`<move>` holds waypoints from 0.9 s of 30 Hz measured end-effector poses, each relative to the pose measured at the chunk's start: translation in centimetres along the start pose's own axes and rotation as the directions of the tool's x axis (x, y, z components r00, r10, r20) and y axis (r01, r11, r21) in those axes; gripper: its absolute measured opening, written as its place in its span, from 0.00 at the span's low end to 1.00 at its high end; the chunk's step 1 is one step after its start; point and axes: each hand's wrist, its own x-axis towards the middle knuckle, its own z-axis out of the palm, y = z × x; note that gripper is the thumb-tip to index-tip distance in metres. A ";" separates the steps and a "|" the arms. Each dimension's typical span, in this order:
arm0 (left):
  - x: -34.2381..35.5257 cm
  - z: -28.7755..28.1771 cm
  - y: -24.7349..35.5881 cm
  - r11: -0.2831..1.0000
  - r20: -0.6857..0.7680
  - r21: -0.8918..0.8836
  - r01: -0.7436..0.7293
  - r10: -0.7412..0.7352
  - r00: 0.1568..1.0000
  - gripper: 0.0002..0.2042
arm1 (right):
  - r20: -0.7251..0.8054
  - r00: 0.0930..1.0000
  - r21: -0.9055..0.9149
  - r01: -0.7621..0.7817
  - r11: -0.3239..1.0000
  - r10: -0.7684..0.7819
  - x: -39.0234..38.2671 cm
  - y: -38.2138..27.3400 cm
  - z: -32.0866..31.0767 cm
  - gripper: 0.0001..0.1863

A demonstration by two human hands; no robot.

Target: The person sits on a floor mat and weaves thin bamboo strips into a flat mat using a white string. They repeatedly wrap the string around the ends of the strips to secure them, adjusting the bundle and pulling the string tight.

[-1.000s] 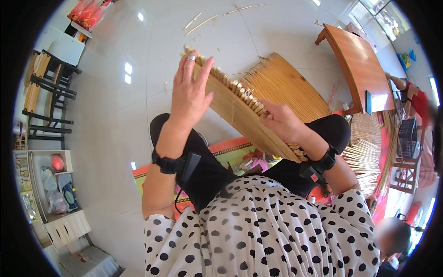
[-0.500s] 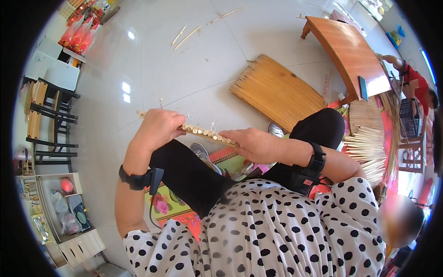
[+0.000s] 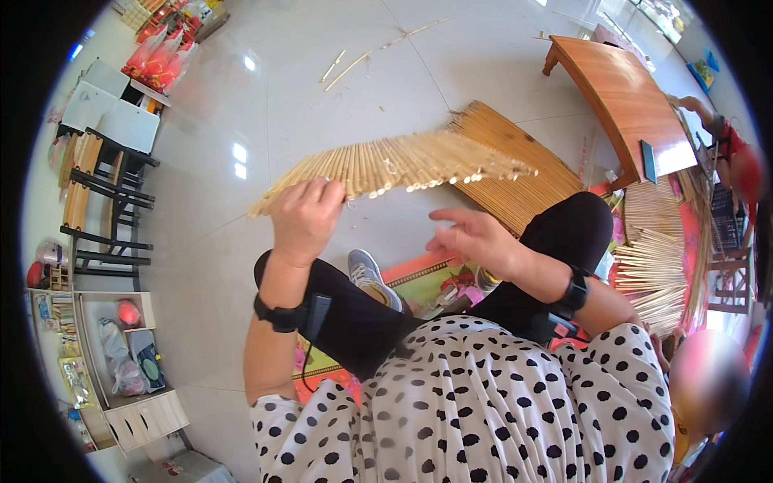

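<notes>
A mat of thin pale reeds tied side by side (image 3: pixel 394 163) is fanned out in the air above my knees, its cut ends toward me. My left hand (image 3: pixel 307 221) is closed around the near edge at the mat's left part. Below the mat's right part, my right hand (image 3: pixel 477 241) is off it, with the fingers apart and nothing in them. White thread shows along the cut ends. On the floor beyond lies a darker brown reed mat (image 3: pixel 515 161), partly hidden behind the raised one.
A low wooden table (image 3: pixel 624 92) stands at the far right. Loose pale reeds (image 3: pixel 651 278) lie on the right, near another person (image 3: pixel 729 153) in red. Stacked black-legged stools (image 3: pixel 113 189) and shelves (image 3: pixel 121 354) line the left. Several stray sticks (image 3: pixel 348 71) lie on the floor ahead.
The reed mat has gone from a narrow bundle held in both hands to a raised, spread-out sheet. My right hand has let go of it; my left hand still grips it.
</notes>
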 end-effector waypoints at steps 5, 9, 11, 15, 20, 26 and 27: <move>0.2 2.7 4.1 0.999 -0.075 0.034 0.039 -0.036 0.997 0.09 | -0.213 0.949 0.567 -0.072 0.821 0.231 3.3 -1.2 1.1 0.39; -0.2 5.1 8.3 0.997 -0.111 -0.019 0.073 -0.074 0.991 0.04 | -0.390 0.891 0.616 0.064 0.785 0.233 4.8 0.6 -0.3 0.24; -1.7 5.7 10.1 0.987 -0.049 -0.074 0.145 -0.148 0.988 0.06 | -0.446 0.861 0.593 0.078 0.801 0.246 5.3 1.0 -0.8 0.19; -1.8 4.8 13.8 0.813 0.355 -0.441 0.380 -0.231 0.906 0.12 | -0.575 0.784 0.455 0.067 0.888 0.235 4.8 2.7 -3.7 0.17; -3.5 6.7 12.5 0.564 0.500 -0.674 0.477 -0.127 0.857 0.20 | -0.627 0.771 0.126 -0.040 0.991 0.111 4.3 4.3 -6.2 0.13; -4.1 8.4 14.2 0.340 0.677 -0.692 0.636 0.002 0.736 0.42 | -0.633 0.770 -0.385 -0.229 0.894 -0.075 4.0 -0.4 -4.5 0.15; -2.5 7.6 15.3 0.381 0.712 -0.659 0.648 0.040 0.701 0.47 | -0.612 0.786 -0.416 -0.226 0.881 -0.087 4.3 -0.3 -5.0 0.17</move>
